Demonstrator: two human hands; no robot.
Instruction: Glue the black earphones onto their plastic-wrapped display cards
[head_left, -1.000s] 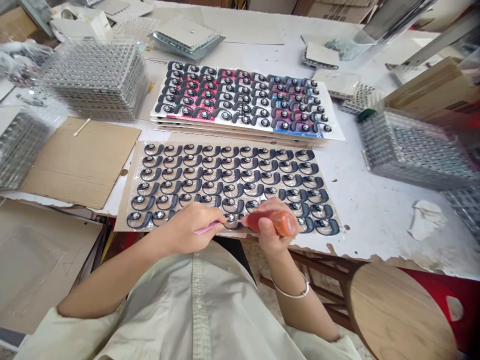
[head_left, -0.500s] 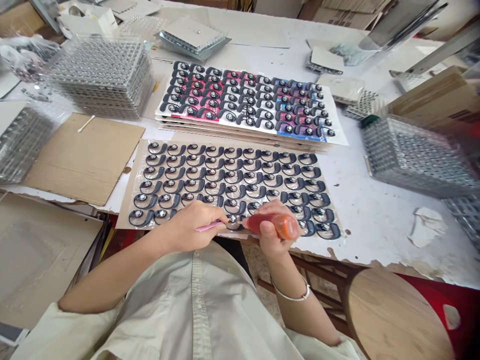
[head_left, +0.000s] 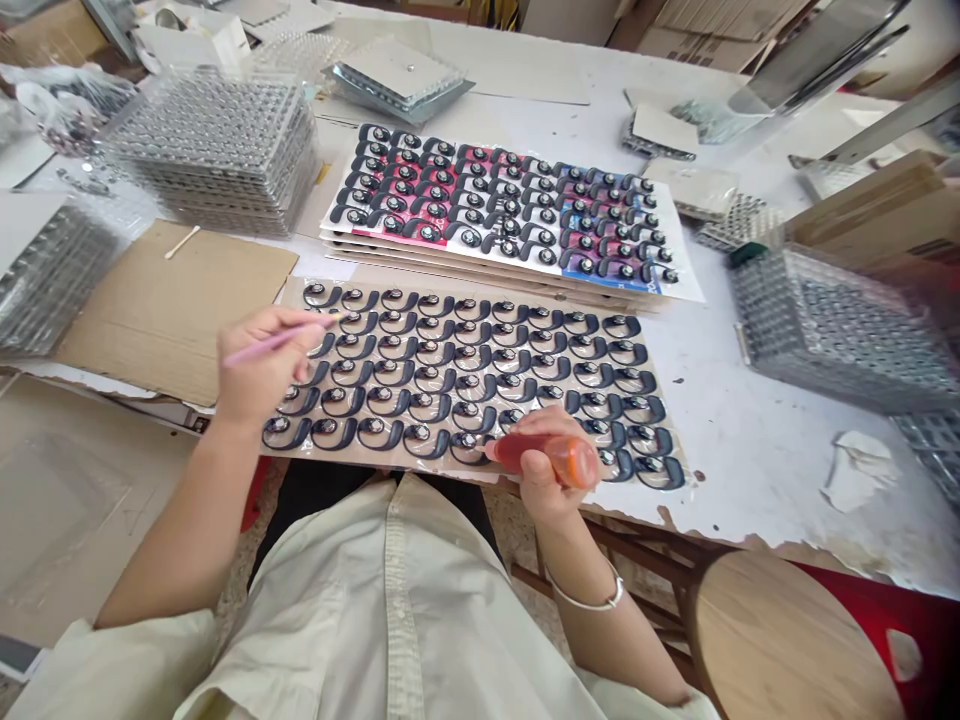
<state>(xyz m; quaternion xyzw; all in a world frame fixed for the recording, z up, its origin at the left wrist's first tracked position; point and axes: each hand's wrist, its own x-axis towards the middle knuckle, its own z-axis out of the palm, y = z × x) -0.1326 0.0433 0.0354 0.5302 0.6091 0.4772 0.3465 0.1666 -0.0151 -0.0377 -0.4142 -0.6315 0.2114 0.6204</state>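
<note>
My left hand [head_left: 259, 365] is closed around a slim pink stick [head_left: 274, 345] with a yellowish tip, raised over the upper left of a brown board [head_left: 295, 292]. Rows of black hook-shaped pieces [head_left: 379, 432], each with a round metallic disc, lie on that board under clear film. Over the board's near edge, my right hand [head_left: 551, 490] grips a squeeze bottle [head_left: 536, 455] of red-orange liquid. The bottle lies tilted, its narrow nozzle aimed left at the disc of a hook piece [head_left: 471, 445] in the nearest row. I cannot tell whether the nozzle touches the disc.
Behind the board, a stack of printed sheets [head_left: 686, 270] carries more hook pieces. Stacked clear trays [head_left: 217, 150] stand at left, with more trays [head_left: 847, 320] at right. A cotton swab [head_left: 182, 242] lies on cardboard [head_left: 180, 310]. A wooden stool [head_left: 795, 640] stands below the table.
My left hand has moved left and away from me with the pink stick, from beside the bottle nozzle to the board's upper left. My right hand and the bottle stay nearly in place.
</note>
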